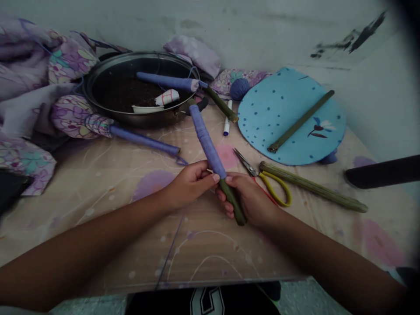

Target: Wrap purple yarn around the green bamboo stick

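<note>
A green stick [232, 202], wound with purple yarn [206, 142] over most of its length, slants between my two hands above the table. My left hand [193, 184] is closed, its thumb and fingers pinching the lower end of the winding. Just below, my right hand [249, 197] grips the bare green part, with the thumb close to the yarn's edge. A loose purple strand [169, 251] runs from near my left hand down over the table's front edge. Right of the hands lie scissors [274, 186] with yellow and red handles, blades apart.
Behind stands a dark pan [98, 105] with another yarn-wrapped stick [167, 82] across it. A wrapped stick with floral cloth [144, 139] lies left. Bare sticks [315, 188] lie right, one on a blue dotted round board [259, 118]. A marker [227, 118] and yarn ball [239, 89] sit behind.
</note>
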`<state>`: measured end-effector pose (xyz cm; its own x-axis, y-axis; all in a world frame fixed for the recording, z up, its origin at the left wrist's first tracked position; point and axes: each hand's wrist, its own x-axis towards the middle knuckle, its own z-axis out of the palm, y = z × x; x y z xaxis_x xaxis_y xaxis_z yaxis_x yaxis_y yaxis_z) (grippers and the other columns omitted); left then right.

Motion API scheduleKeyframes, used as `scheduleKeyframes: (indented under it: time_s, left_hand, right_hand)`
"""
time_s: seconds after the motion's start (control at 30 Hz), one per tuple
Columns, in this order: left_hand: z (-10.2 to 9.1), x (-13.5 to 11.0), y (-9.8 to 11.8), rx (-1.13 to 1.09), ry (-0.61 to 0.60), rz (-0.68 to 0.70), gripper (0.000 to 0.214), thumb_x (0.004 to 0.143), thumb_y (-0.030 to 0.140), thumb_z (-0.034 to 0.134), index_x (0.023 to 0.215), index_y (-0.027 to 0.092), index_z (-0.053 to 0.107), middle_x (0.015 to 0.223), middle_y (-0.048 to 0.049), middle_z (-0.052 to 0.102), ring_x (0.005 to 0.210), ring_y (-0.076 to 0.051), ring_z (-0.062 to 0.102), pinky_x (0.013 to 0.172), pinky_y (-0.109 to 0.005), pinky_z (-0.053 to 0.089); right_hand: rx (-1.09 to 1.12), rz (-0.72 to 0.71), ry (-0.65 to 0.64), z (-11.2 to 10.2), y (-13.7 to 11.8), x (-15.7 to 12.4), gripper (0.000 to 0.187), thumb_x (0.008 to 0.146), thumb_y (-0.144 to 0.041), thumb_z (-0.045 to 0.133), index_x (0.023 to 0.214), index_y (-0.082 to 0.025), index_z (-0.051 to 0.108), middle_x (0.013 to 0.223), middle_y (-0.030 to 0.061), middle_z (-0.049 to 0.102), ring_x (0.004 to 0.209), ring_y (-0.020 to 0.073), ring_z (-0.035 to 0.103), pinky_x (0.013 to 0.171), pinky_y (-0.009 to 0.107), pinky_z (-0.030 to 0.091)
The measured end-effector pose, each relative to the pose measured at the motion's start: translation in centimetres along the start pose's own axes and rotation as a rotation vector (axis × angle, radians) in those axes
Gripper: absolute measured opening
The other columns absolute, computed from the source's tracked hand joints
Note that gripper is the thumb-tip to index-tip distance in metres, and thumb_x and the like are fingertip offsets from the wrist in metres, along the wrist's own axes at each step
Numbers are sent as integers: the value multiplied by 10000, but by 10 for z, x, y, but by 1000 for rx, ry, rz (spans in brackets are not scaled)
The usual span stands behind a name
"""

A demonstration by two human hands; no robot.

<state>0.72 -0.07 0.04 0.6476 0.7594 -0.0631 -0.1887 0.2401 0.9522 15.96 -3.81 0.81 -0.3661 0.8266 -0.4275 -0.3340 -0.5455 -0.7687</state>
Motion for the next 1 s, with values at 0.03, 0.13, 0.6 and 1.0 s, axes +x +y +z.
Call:
scheduleKeyframes:
  time_s: [0.03,0.13,0.6,1.0]
  left_hand:
    - [0,0,0,1,-3,2,149,819,261,564,861,131,503,648,-9,649,593,-120,641,587,-233,501]
    - [-1,0,-1,-2,-12,9,153,817,258,567,871,126,512,652,-4,647,593,-114,638,583,-226,500]
    - [-4,-2,-4,106,42,24,181,784,267,596,874,120,540,710,0,601,653,-88,586,594,-192,450]
    - [3,-1,-2,35,9,-2,196,842,306,535,921,136,475,674,-8,627,630,-130,634,619,-258,492]
  right_hand:
    - [4,-1,-4,0,0,0,139,746,-296,508,727,-164,542,552,-27,535,357,74,438,306,179,381]
    - [10,-11,-14,0,1,0,140,742,-297,513,727,-161,540,552,-27,538,354,76,438,303,183,380]
    - [-71,16,39,2,-3,-3,131,724,-297,492,702,-172,525,516,-39,500,335,68,399,287,174,326]
    - [50,-54,-74,-4,2,2,129,735,-291,514,761,-169,542,594,-20,543,378,81,447,310,188,372]
